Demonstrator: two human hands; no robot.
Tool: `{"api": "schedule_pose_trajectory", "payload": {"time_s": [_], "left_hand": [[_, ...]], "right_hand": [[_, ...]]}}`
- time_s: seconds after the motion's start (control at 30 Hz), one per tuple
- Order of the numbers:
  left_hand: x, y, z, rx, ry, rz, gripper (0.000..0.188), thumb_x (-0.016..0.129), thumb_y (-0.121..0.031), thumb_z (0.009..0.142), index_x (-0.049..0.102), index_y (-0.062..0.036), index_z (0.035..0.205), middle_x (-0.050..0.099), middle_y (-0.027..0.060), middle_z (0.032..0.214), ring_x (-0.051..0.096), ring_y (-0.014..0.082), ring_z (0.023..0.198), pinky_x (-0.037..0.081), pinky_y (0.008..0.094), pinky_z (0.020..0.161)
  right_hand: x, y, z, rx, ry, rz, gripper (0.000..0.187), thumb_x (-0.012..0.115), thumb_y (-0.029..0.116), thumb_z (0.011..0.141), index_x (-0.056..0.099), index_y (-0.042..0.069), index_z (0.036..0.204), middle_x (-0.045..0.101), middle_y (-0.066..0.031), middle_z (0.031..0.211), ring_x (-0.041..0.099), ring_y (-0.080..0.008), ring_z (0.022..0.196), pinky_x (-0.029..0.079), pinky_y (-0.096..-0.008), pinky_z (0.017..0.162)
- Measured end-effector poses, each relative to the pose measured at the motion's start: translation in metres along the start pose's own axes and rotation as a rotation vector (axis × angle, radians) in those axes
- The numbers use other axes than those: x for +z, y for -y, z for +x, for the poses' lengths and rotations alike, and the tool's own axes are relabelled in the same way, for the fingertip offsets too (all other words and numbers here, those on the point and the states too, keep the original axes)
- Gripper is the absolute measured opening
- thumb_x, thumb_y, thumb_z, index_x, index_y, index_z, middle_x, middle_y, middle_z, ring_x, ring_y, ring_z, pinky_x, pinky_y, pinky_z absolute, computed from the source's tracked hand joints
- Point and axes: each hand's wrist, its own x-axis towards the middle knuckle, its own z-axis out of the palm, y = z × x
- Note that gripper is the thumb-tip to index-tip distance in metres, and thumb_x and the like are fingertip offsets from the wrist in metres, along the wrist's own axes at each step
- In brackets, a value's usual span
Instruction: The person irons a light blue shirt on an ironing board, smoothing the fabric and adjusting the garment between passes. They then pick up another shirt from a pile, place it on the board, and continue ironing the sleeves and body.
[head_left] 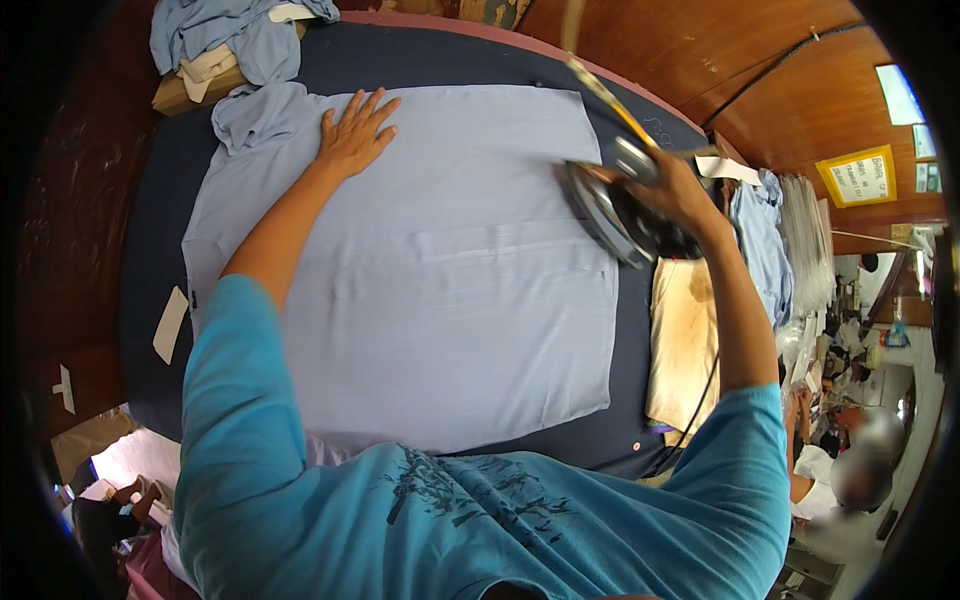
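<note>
A light blue shirt is spread over a dark blue padded surface. My left hand is open, with its fingers spread flat on the far left part of the shirt. A clothes iron is in my right hand, which is closed round its handle. The iron is tilted, with its metal edge turned toward the shirt's right edge. Motion blurs it, so I cannot tell whether it touches the cloth. A cord with a yellow sleeve rises from the iron's back.
Crumpled blue garments lie on a cardboard box at the far left. A scorched beige cloth lies right of the shirt. Beyond it are a blue garment and stacked plastic-wrapped packages. A white card lies left. Other people are at both sides.
</note>
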Motion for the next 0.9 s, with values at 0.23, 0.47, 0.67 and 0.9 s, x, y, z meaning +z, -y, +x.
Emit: {"api": "schedule_pose_trajectory", "payload": {"time_s": [0.23,0.47,0.67,0.9], "left_hand": [[0.005,0.015,0.023,0.044,-0.015,0.067,0.049,0.032,-0.041,0.093,0.025,-0.0332,0.141,0.016,-0.0029,0.150,0.014,0.0182,0.138,0.013,0.0556,0.105],[-0.038,0.093,0.033,0.022,0.043,0.040,0.023,0.050,-0.028,0.089,0.054,-0.0192,0.110,0.055,-0.0004,0.113,0.047,0.0179,0.112,0.020,0.0514,0.101],[-0.038,0.120,0.042,0.041,0.091,-0.156,0.019,0.053,-0.032,0.087,0.057,-0.0138,0.091,0.059,0.0010,0.088,0.055,0.0196,0.093,0.029,0.0477,0.091],[-0.024,0.118,0.050,0.035,0.016,-0.054,0.023,0.050,-0.035,0.087,0.057,-0.0150,0.097,0.061,0.0029,0.097,0.057,0.0242,0.095,0.036,0.0451,0.084]], "right_hand": [[0.034,0.073,0.142,-0.210,0.130,0.013,0.053,0.064,0.038,0.077,0.056,-0.003,0.108,0.063,-0.0215,0.094,0.063,-0.0294,0.087,0.048,-0.0349,0.078],[0.058,0.110,0.205,-0.207,-0.016,-0.090,0.055,0.054,0.054,0.080,0.065,0.000,0.091,0.065,-0.0201,0.080,0.064,-0.0317,0.075,0.050,-0.0378,0.072],[0.070,0.145,0.222,-0.352,-0.001,-0.182,0.056,0.052,0.054,0.081,0.064,0.001,0.095,0.064,-0.0201,0.079,0.064,-0.0308,0.072,0.050,-0.0365,0.072],[0.056,0.182,0.227,-0.199,0.080,-0.001,0.057,0.053,0.054,0.079,0.065,0.000,0.092,0.063,-0.0254,0.091,0.062,-0.0366,0.088,0.048,-0.0414,0.077]]}}
